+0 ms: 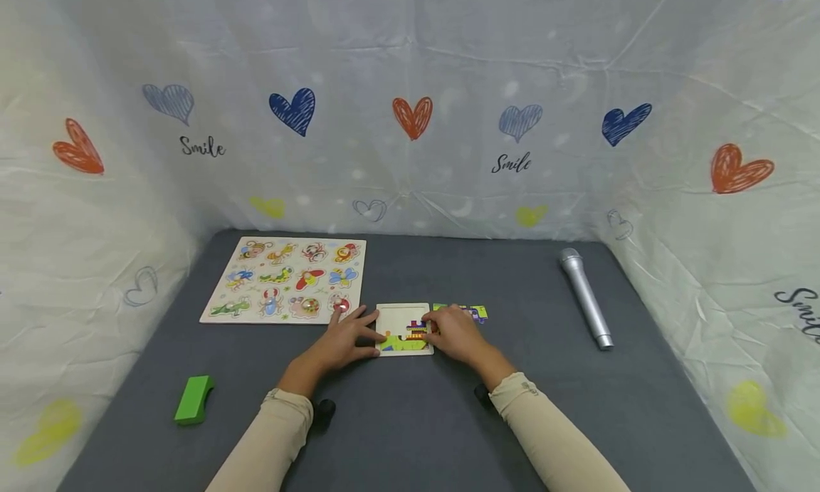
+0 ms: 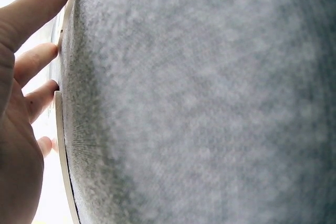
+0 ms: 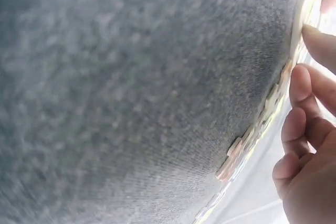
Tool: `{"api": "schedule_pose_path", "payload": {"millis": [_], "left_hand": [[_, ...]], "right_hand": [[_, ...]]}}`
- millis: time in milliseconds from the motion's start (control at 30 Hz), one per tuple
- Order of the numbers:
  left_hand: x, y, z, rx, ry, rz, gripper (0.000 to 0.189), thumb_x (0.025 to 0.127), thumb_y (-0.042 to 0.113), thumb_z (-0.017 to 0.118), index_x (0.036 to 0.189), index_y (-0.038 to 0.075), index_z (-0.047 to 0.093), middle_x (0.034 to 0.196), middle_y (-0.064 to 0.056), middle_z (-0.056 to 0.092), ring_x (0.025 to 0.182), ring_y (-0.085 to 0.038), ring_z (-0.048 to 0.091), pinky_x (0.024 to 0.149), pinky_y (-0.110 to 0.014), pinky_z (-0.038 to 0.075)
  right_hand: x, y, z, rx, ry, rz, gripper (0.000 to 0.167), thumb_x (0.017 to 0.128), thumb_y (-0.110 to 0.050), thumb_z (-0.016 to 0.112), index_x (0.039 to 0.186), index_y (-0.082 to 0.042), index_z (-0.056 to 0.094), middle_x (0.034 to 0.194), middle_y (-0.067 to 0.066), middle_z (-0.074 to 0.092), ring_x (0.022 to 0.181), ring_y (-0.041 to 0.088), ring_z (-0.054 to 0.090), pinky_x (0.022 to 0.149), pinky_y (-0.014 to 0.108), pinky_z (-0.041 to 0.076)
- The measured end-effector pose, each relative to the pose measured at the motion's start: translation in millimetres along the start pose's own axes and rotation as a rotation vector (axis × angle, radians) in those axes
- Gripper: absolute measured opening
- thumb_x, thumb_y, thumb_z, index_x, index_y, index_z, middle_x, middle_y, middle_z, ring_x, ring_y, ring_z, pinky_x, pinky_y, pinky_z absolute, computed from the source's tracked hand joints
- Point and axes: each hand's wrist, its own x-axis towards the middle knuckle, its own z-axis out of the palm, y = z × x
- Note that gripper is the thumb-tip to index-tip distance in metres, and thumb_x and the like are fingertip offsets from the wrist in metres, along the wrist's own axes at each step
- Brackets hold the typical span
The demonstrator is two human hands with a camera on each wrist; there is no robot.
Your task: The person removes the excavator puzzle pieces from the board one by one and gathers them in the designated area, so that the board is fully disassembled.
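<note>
A small wooden jigsaw tray point(image 1: 402, 312) lies at the middle of the table. Its lower part holds green and yellow pieces, and bare wood shows above. My left hand point(image 1: 346, 342), fingers spread, touches the tray's left edge with its thumb and fingertips, also seen in the left wrist view. From the right, my right hand point(image 1: 456, 332) holds a colourful puzzle piece point(image 1: 416, 330) by its right side over the tray, thumb and forefinger bent; their grip is partly hidden. Just behind that hand, loose puzzle pieces point(image 1: 479, 312) lie on the table, partly covered by it.
A wooden insect puzzle board point(image 1: 291, 287) lies at the back left, its near right corner by my left fingers. A green arched block point(image 1: 192, 401) is at the front left. To the right lies a silver microphone point(image 1: 586, 296). A hanging white cloth point(image 1: 410, 171) encloses the grey table.
</note>
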Motion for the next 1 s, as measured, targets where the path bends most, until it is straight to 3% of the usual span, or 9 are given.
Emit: {"api": "schedule_pose_path", "payload": {"millis": [133,300,633,833,1000], "left_hand": [[0.9,1.8,-0.2,-0.001,0.009,0.004,0.034,0.085,0.034,0.074,0.118,0.025,0.073,0.152,-0.007,0.041,0.147,-0.035,0.021,0.111,-0.07,-0.001],[0.5,3.6,-1.3,0.004,0.019,0.021,0.032,0.085,0.031,0.074,0.116,0.023,0.074,0.151,-0.008,0.042,0.146,-0.037,0.022,0.111,-0.071,0.0],[-0.2,3.9,-1.4,-0.015,0.013,0.03,0.031,0.085,0.03,0.075,0.115,0.022,0.074,0.151,-0.01,0.042,0.146,-0.039,0.022,0.109,-0.073,0.001],[0.3,3.1,-1.0,-0.011,0.0,0.016,0.032,0.085,0.03,0.074,0.117,0.023,0.073,0.151,-0.011,0.042,0.146,-0.038,0.022,0.109,-0.073,0.001],[-0.1,2.5,-1.6,0.009,0.0,0.019,0.033,0.086,0.031,0.074,0.118,0.023,0.073,0.151,-0.011,0.042,0.146,-0.039,0.022,0.108,-0.074,0.002]], "right_hand": [[0.6,-2.0,-1.5,0.001,0.012,0.045,0.027,0.083,-0.026,0.078,0.105,-0.012,0.07,0.074,-0.005,0.054,0.076,0.017,0.049,0.066,0.033,0.035],[-0.1,-4.5,-1.9,-0.028,0.06,0.036,0.026,0.08,-0.025,0.081,0.097,-0.016,0.064,0.088,-0.001,0.062,0.083,0.019,0.053,0.075,0.039,0.04],[-5.1,-3.4,4.1,-0.041,0.125,0.02,0.019,0.083,-0.022,0.078,0.085,-0.019,0.059,0.08,-0.005,0.066,0.074,0.014,0.054,0.072,0.034,0.038],[-10.6,9.3,-7.9,0.137,0.154,0.094,0.015,0.086,-0.022,0.074,0.09,-0.018,0.061,0.084,-0.005,0.067,0.075,0.013,0.056,0.075,0.036,0.043],[-27.4,42.0,-26.7,0.34,0.175,0.23,0.012,0.09,-0.017,0.07,0.099,-0.01,0.066,0.09,0.002,0.068,0.08,0.016,0.064,0.072,0.035,0.051]]}}
